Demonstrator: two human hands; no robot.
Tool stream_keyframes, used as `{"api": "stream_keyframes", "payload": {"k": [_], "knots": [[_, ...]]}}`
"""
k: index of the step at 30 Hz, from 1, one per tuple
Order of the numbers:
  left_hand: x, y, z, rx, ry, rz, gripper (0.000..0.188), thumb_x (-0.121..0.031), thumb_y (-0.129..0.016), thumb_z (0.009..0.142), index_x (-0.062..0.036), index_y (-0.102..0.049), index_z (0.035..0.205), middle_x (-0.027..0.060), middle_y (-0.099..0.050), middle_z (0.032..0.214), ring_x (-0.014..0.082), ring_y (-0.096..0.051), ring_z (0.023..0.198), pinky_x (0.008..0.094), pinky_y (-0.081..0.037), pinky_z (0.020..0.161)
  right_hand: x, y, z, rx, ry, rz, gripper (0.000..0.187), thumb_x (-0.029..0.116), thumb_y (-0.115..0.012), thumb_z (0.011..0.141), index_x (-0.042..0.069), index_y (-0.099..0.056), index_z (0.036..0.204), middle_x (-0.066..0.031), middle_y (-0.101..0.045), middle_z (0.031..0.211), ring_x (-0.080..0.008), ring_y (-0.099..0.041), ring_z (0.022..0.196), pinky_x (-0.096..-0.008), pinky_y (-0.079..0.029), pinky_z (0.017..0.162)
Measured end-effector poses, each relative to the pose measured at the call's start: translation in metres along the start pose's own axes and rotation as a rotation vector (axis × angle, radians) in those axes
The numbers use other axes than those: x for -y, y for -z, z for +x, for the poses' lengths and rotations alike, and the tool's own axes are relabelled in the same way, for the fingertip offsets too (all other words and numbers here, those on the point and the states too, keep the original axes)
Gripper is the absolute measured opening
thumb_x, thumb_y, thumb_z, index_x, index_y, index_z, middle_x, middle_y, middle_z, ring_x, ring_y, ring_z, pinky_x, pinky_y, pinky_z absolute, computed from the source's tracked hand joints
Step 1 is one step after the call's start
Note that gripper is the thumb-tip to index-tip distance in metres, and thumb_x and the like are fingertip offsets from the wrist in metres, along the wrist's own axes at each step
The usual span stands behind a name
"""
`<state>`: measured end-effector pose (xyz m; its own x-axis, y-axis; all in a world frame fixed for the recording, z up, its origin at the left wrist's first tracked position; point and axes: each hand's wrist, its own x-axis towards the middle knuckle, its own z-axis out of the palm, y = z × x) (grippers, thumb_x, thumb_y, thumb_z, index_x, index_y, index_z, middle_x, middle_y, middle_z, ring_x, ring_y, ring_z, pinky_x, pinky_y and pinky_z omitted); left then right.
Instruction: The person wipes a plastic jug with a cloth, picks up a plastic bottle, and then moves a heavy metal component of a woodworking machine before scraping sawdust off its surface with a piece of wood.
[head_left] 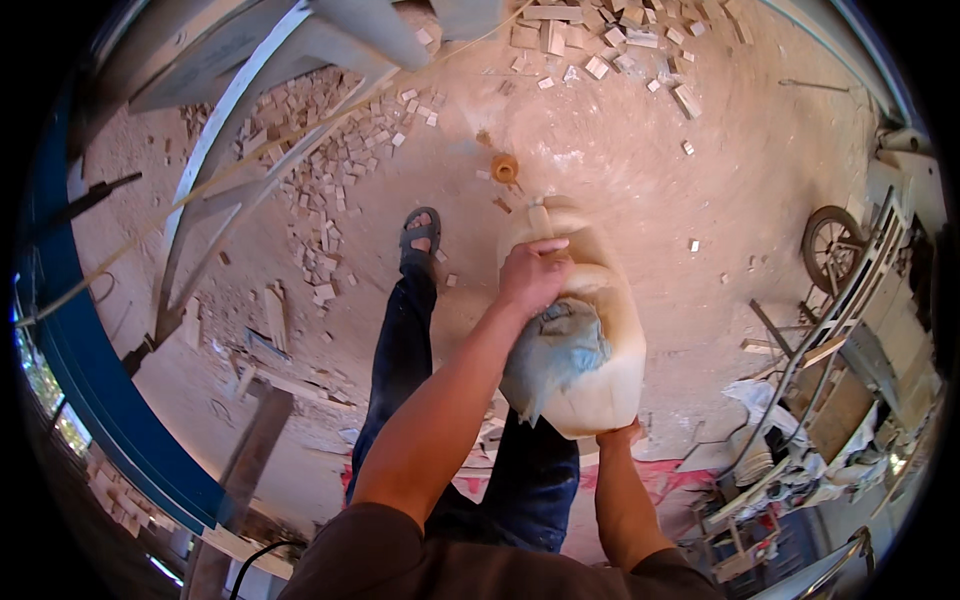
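Left hand (pixel 537 277) grasping, right hand (pixel 621 434) touching a pale jug (pixel 605 390)

Above the floor (pixel 735 350), the jug's neck (pixel 540 217) points to the floor's far edge. The left wraps what looks like the handle (pixel 591 277), presumably for control; the right likely supports the base, its grip too hidden to tell. Blue cloth (pixel 583 340) rests on top.

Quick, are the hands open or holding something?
Left hand: closed, holding the big pale jug.
Right hand: at the jug's bottom; fingers hidden, can't tell open or closed.
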<state>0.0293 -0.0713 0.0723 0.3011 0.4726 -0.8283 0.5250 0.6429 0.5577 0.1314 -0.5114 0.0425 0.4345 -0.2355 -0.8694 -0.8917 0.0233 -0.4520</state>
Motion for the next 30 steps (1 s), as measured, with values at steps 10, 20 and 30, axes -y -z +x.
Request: {"api": "stream_keyframes", "payload": {"k": [10, 20, 30], "knots": [[0.089, -0.154, -0.109, -0.257, -0.395, 0.144, 0.013, 0.002, -0.070, 0.067, -0.0100, -0.072, 0.070, 0.0097, -0.067, 0.079, 0.0288, -0.062, 0.080, 0.0368, -0.050, 0.075, 0.009, -0.014, 0.023, -0.112, -0.259, 0.081, 0.072, 0.043, -0.037, 0.102, -0.003, -0.012, 0.151, -0.0253, -0.042, 0.147, -0.0396, -0.049, 0.132, -0.0551, -0.038, 0.108], [0.108, -0.162, -0.088, -0.164, -0.560, 0.210, 0.015, 0.007, -0.071, 0.070, -0.0080, -0.070, 0.071, 0.0089, -0.067, 0.081, 0.0275, -0.061, 0.086, 0.0364, -0.049, 0.077, 0.118, -0.123, -0.041, 0.315, 0.291, -0.336, 0.031, 0.028, -0.048, 0.103, 0.000, -0.043, 0.116, -0.0239, -0.068, 0.100, -0.0306, -0.072, 0.081, -0.0393, -0.055, 0.076], [0.061, -0.114, -0.046, 0.030, -0.276, 0.193, 0.006, 0.000, -0.071, 0.079, -0.0046, -0.073, 0.082, 0.0116, -0.065, 0.087, 0.0228, -0.063, 0.086, 0.0341, -0.051, 0.079, 0.091, -0.190, -0.095, 0.590, 0.562, -0.642, 0.026, 0.012, -0.064, 0.094, 0.001, -0.059, 0.117, -0.0116, -0.068, 0.100, -0.0144, -0.066, 0.083, -0.0265, -0.051, 0.069]]}}
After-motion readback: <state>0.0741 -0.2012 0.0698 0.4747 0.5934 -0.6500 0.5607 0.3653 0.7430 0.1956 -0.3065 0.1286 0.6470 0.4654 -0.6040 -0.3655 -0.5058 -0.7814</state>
